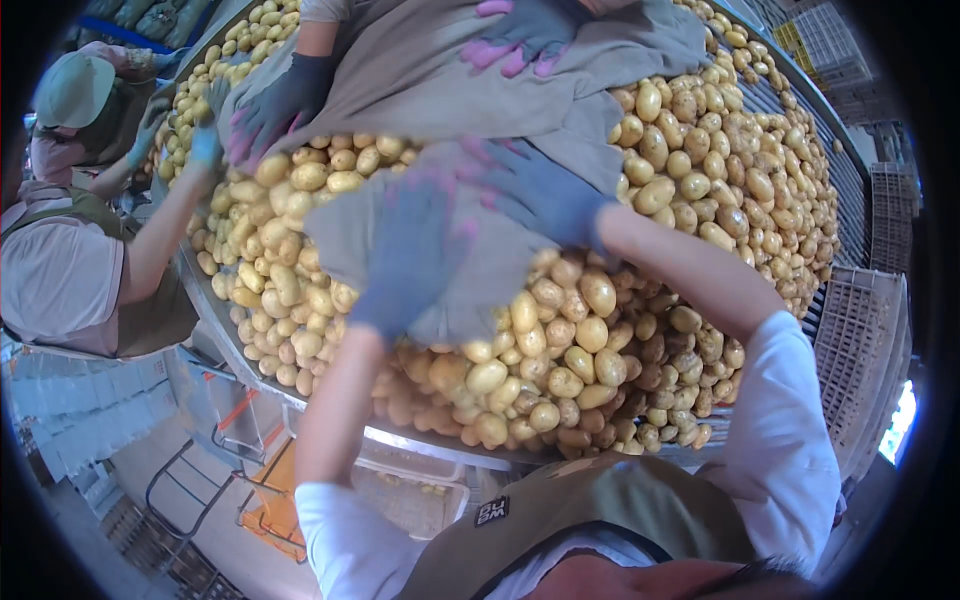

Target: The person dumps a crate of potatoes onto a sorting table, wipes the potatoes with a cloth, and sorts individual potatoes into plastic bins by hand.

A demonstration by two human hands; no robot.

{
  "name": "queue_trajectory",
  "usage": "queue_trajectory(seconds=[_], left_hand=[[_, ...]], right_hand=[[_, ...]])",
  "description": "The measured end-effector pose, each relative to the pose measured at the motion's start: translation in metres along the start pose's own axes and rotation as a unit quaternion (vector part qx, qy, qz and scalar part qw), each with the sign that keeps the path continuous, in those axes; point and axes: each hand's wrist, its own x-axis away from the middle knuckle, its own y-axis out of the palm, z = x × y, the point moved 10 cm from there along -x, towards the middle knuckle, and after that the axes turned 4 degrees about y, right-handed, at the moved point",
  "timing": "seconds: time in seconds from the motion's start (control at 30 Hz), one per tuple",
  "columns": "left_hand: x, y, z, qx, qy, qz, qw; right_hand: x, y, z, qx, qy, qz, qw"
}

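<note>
A grey-brown cloth (442, 300) lies over a heap of pale yellow potatoes (566, 367). My left hand (420, 240), in a dark grey glove with pink fingertips, rests palm down on it and is blurred. Its fingers look spread. Just to the right, my right hand (544, 187) wears the same kind of glove and presses flat on the cloth, fingers apart. A larger cloth (442, 82) of similar colour covers potatoes beyond. On it lie another person's two gloved hands, one at the left (277, 109) and one at the right (521, 41).
Potatoes fill a metal-edged sorting table (457, 452), with rollers (851, 195) showing at right. Two co-workers (67, 270) stand along the left side. Plastic crates (859, 360) are stacked at right. Below the near edge are a white bin (412, 499) and a metal-framed cart (180, 487).
</note>
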Motion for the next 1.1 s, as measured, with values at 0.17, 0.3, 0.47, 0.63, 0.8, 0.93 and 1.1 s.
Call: queue_trajectory(seconds=[0.17, 0.3, 0.47, 0.63, 0.8, 0.93, 1.1], left_hand=[[-0.013, 0.004, 0.002, 0.011, -0.017, -0.029, 0.999], [-0.026, -0.004, -0.027, -0.006, -0.042, 0.017, 0.999], [0.03, -0.009, 0.031, 0.023, -0.014, -0.063, 0.998], [-0.011, 0.007, -0.001, -0.048, -0.044, -0.021, 0.998], [-0.023, 0.001, -0.038, -0.033, -0.124, 0.049, 0.99], [0.005, -0.013, -0.046, -0.064, -0.14, 0.038, 0.987], [0.015, -0.073, -0.061, -0.04, -0.203, -0.013, 0.978]], right_hand=[[-0.002, -0.002, 0.005, -0.007, 0.074, -0.057, 0.996], [-0.039, 0.021, 0.036, -0.081, 0.093, -0.057, 0.991], [0.038, -0.005, -0.021, 0.036, 0.108, -0.121, 0.986], [-0.001, 0.003, 0.004, 0.113, 0.025, -0.011, 0.993], [-0.042, 0.008, 0.036, 0.059, 0.018, -0.066, 0.996], [-0.019, -0.008, 0.058, 0.064, 0.119, -0.093, 0.986], [-0.03, -0.059, 0.028, 0.133, 0.189, -0.237, 0.944]])
